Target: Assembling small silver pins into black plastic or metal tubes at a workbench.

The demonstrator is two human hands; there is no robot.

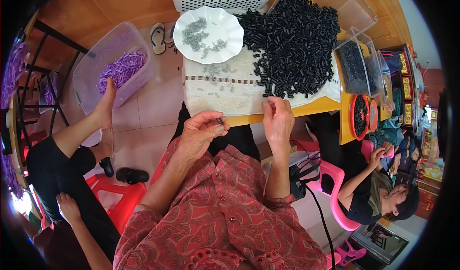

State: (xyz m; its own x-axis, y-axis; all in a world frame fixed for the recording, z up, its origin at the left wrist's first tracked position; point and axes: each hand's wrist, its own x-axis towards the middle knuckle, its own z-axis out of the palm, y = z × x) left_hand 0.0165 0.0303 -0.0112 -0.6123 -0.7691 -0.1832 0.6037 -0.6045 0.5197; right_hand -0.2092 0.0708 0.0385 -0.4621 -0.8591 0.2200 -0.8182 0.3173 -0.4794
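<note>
**Small black piece pinched at the table edge**

The left hand point(199, 131) pinches a small black piece point(219, 120) between thumb and fingertips. The right hand point(278, 119) rests curled at the cloth point(215, 97) edge; whether it holds anything cannot be told. Beyond lie a black pile point(292, 40) and a white plate point(208, 34).

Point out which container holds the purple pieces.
The clear plastic tub on the floor at the left, beside a bare foot. The table's white dish holds grey pieces; the other containers hold black ones.
</note>
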